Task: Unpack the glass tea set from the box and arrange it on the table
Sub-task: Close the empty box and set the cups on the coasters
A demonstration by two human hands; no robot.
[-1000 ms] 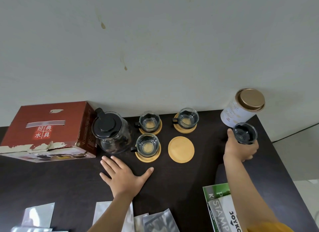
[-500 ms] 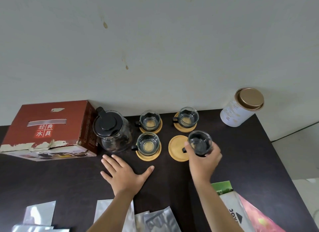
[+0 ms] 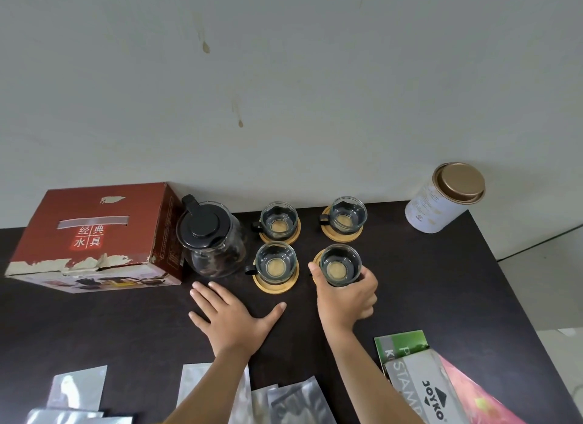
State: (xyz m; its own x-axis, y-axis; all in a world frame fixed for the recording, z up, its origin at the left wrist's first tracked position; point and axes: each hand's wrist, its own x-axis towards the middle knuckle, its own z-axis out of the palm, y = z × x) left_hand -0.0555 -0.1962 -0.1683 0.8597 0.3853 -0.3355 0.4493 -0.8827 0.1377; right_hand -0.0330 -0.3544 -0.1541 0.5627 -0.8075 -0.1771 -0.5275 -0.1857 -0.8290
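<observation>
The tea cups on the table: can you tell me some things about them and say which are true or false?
1. Four glass cups sit over wooden coasters. True.
2. The right hand holds the front-right cup. True.
3. The left hand grips the teapot. False: it lies flat on the table.
4. The teapot has a red lid. False: the lid is black.
5. The red box is left of the teapot. True.
</observation>
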